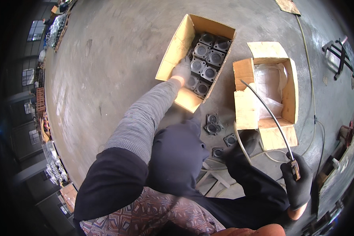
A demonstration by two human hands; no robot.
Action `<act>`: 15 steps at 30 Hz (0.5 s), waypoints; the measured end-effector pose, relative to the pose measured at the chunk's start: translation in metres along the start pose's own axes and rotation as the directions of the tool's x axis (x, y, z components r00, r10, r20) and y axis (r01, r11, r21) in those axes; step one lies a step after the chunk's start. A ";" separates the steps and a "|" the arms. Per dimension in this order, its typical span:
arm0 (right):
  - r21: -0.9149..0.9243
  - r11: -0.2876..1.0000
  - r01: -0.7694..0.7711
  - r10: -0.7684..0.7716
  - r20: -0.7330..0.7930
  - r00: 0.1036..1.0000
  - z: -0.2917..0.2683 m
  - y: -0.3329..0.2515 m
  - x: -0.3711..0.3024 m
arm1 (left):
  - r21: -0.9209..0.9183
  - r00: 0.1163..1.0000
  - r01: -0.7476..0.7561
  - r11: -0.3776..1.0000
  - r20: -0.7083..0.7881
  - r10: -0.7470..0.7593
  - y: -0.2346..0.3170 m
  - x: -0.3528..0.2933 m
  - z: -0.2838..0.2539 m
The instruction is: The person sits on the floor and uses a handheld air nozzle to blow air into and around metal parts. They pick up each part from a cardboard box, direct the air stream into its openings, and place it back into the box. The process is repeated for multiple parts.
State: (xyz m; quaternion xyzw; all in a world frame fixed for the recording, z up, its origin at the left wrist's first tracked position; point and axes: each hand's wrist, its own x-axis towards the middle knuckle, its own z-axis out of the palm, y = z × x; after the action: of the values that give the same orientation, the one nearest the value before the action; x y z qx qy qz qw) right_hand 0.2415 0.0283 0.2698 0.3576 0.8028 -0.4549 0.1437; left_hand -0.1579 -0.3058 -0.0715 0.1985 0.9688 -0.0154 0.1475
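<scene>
My left hand (182, 70), in a grey glove, reaches into a cardboard box (176, 43) filled with rows of dark square metal flanged castings (209, 73). Its fingertips are hidden against the castings along the box's left side, so whether they grip one cannot be made out. My right hand (298, 183), in a dark glove, is closed round the handle of an air blow gun (295, 169). From that handle a long, thin, curved metal tube rises up and leftward, its tip in front of a second cardboard box (290, 90).
Clear plastic lining (269, 78) lies inside the second box. Several loose castings (213, 124) rest on the concrete floor between my feet and the boxes. A pale hose (308, 59) runs along the right. A black metal stand (342, 59) stands at the far right.
</scene>
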 end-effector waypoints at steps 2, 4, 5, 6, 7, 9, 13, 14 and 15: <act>-0.042 0.999 -0.006 0.005 -0.012 1.000 0.001 0.000 0.001 | 0.000 1.000 -0.012 1.000 -0.027 0.012 -0.005 -0.007 0.009; -0.052 0.999 0.013 -0.015 -0.036 0.999 0.004 0.000 0.003 | -0.013 0.999 -0.010 1.000 -0.038 0.010 -0.009 -0.005 0.017; -0.053 0.999 0.001 -0.003 -0.037 0.999 0.005 0.000 0.004 | -0.018 1.000 -0.001 1.000 -0.023 0.000 -0.010 -0.002 0.021; -0.053 0.999 -0.013 0.012 -0.033 0.999 0.006 0.000 0.006 | 0.002 1.000 -0.006 1.000 -0.012 0.006 -0.012 0.001 0.024; -0.049 0.998 -0.028 0.026 -0.030 0.999 0.006 0.000 0.008 | 0.020 1.000 -0.013 1.000 0.008 0.012 -0.013 0.007 0.026; -0.036 0.997 -0.067 0.066 -0.020 0.998 0.008 -0.001 0.010 | 0.046 0.999 -0.030 0.998 0.038 0.029 -0.017 0.009 0.028; -0.019 0.999 -0.045 0.044 -0.059 0.997 0.008 -0.003 0.008 | 0.111 0.993 -0.105 0.988 0.062 0.098 -0.017 0.009 0.019; -0.027 0.998 -0.048 0.047 -0.055 0.997 0.008 -0.003 0.007 | 0.137 0.994 -0.097 0.986 0.062 0.089 -0.016 0.006 0.017; -0.038 0.998 -0.053 0.051 -0.047 0.998 0.008 -0.003 0.006 | 0.147 0.992 -0.094 0.985 0.092 0.081 -0.015 0.001 0.016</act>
State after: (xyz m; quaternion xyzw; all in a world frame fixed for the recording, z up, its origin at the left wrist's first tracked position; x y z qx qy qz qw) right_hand 0.2345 0.0232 0.2644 0.3859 0.8051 -0.4267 0.1442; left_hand -0.1596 -0.3205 -0.0876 0.2508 0.9479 -0.0907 0.1740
